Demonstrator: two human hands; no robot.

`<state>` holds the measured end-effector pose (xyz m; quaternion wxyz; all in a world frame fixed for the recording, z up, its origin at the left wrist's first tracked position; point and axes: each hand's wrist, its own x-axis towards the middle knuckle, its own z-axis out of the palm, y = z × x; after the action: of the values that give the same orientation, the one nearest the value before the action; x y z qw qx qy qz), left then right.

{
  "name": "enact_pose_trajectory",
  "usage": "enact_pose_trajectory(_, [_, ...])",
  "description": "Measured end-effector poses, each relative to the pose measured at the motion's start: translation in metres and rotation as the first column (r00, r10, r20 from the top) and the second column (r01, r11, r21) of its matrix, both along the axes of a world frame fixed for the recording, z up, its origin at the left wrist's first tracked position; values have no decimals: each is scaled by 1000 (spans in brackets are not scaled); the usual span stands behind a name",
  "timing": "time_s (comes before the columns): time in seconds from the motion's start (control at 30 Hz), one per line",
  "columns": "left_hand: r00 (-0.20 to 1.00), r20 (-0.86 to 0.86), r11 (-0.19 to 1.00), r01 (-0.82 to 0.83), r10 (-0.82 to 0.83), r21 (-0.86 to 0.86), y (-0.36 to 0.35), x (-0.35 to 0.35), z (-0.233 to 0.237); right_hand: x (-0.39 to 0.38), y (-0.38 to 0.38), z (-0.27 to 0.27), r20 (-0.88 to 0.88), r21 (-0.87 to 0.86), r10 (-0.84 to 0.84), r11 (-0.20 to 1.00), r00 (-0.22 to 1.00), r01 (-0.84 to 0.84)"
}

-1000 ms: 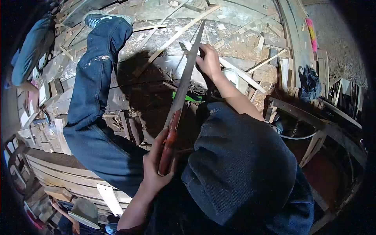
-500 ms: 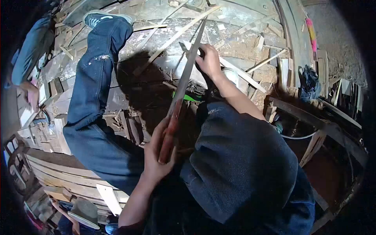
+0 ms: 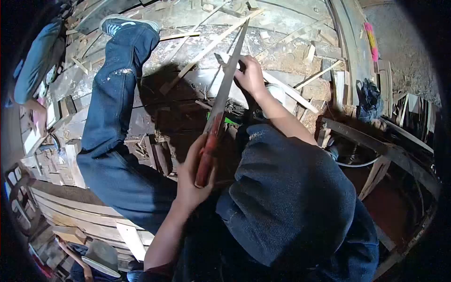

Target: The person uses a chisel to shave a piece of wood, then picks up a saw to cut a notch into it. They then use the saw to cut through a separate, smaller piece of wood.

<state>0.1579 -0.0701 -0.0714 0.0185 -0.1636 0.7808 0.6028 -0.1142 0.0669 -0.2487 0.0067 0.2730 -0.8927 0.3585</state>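
A long grey tapering blade with a red handle [image 3: 207, 160] slants from my lap toward the floor ahead. My left hand [image 3: 191, 181] is closed around the handle, its fingers wrapped at the side and the handle's butt showing over the palm. Near the narrow end of the blade [image 3: 227, 82], my right hand [image 3: 251, 75] is closed with its fingertips right at the blade's edge. A small dark-tipped piece [image 3: 219, 58] sticks out on the blade's far side, in line with those fingers; I cannot tell what the right hand grips.
Thin wood strips [image 3: 213, 44] and offcuts litter the plank floor. My outstretched leg [image 3: 110, 94] lies at left. At right are a dark plastic bag [image 3: 370, 101] and a wooden frame [image 3: 361, 134]. Another person's leg [image 3: 37, 61] shows upper left; a person in a hat [image 3: 101, 256] sits lower left.
My left hand and the red handle have shifted slightly up and to the right, and the blade with them. My right hand has stayed nearly in place.
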Motion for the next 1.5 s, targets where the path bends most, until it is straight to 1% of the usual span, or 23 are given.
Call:
enact_pose_trajectory(0.03, [1000, 0, 1000, -1, 1, 1, 1, 2, 3, -1, 1, -2, -26, 13, 12, 1000, 1000, -11])
enact_pose_trajectory(0.1, [1000, 26, 996, -16, 13, 91, 5, 9, 11, -1, 1, 2, -2, 12, 7, 1000, 1000, -7])
enact_pose_trajectory(0.17, [1000, 20, 997, -5, 3, 77, 1, 18, 7, 1, 0, 2, 28, 8, 3, 1000, 1000, -3])
enact_pose_trajectory(0.23, [1000, -3, 993, -27, 28, 118, -2, 21, 5, 1, 0, 2, 4, -22, -4, 1000, 1000, 4])
enact_pose_trajectory(0.27, [999, -33, 998, -40, 42, 50, -1, 13, 9, 1, 0, 3, 4, -25, 1, 1000, 1000, -1])
enact_pose_trajectory(0.3, [998, -37, 998, -41, 43, 51, -1, 5, 7, 1, 2, 1, 0, -24, 2, 1000, 1000, -2])
enact_pose_trajectory(0.37, [999, 47, 997, -19, 15, 77, -1, -9, 2, 0, 1, 0, -26, -19, 32, 999, 999, -32])
enact_pose_trajectory(0.4, [1000, 4, 999, -23, 22, 33, 3, -7, -7, 0, 1, 0, -18, -10, 22, 1000, 1000, -22])
enact_pose_trajectory(0.5, [999, -24, 998, -27, 29, 62, 5, 6, -4, 1, 0, 2, 41, 32, 0, 999, 999, -1])
enact_pose_trajectory(0.57, [1000, -18, 998, -16, 17, 65, -3, 18, -1, 1, 0, 3, 36, 14, 6, 1000, 999, -7])
enact_pose_trajectory(0.63, [999, 54, 995, -14, 9, 97, -8, 25, -1, 0, 2, -1, 3, -7, 18, 1000, 1000, -18])
enact_pose_trajectory(0.67, [1000, -24, 998, -15, 16, 56, -8, 18, 0, 0, 1, 0, 16, -5, 21, 1000, 1000, -21])
enact_pose_trajectory(0.77, [1000, -24, 999, 1, 0, 49, -4, -3, -14, 1, -1, 4, 4, 33, 27, 999, 1000, -27])
enact_pose_trajectory(0.83, [999, -28, 997, -31, 33, 70, 1, -6, -21, 1, 0, 2, -54, 23, 64, 998, 996, -63])
enact_pose_trajectory(0.93, [997, 75, 977, -1, -15, 214, -2, 9, -13, 3, -1, 8, 16, 22, 20, 1000, 1000, -20])
enact_pose_trajectory(1.03, [997, 71, 988, 13, -24, 154, -11, 23, -4, -1, 1, 2, 7, -17, 50, 999, 999, -50])
enact_pose_trajectory(1.1, [998, 68, 984, -13, 1, 178, -9, 13, -5, 1, -1, 4, -14, -22, 44, 999, 999, -44])
enact_pose_trajectory(1.17, [996, 88, 979, 3, -21, 204, -6, -4, -12, 0, -1, -2, -14, -33, 44, 998, 999, -45])
enact_pose_trajectory(1.23, [997, 75, 981, -7, -7, 194, -3, -9, -19, 0, -1, 0, -60, -8, 75, 997, 995, -76])
enact_pose_trajectory(1.33, [999, 38, 982, -31, 25, 187, -5, 2, -20, 4, -3, 10, -33, -14, 46, 999, 998, -47])
enact_pose_trajectory(1.4, [999, 3, 989, -44, 44, 142, -7, 14, -17, 4, -4, 10, -7, -4, 30, 1000, 1000, -30])
enact_pose_trajectory(1.43, [999, 4, 989, -52, 52, 142, -7, 14, -18, 1, -1, -2, -45, -25, 37, 999, 998, -38])
enact_pose_trajectory(1.5, [999, -31, 986, -33, 38, 161, -9, 7, -18, 3, -2, 7, 16, -4, 34, 999, 999, -34])
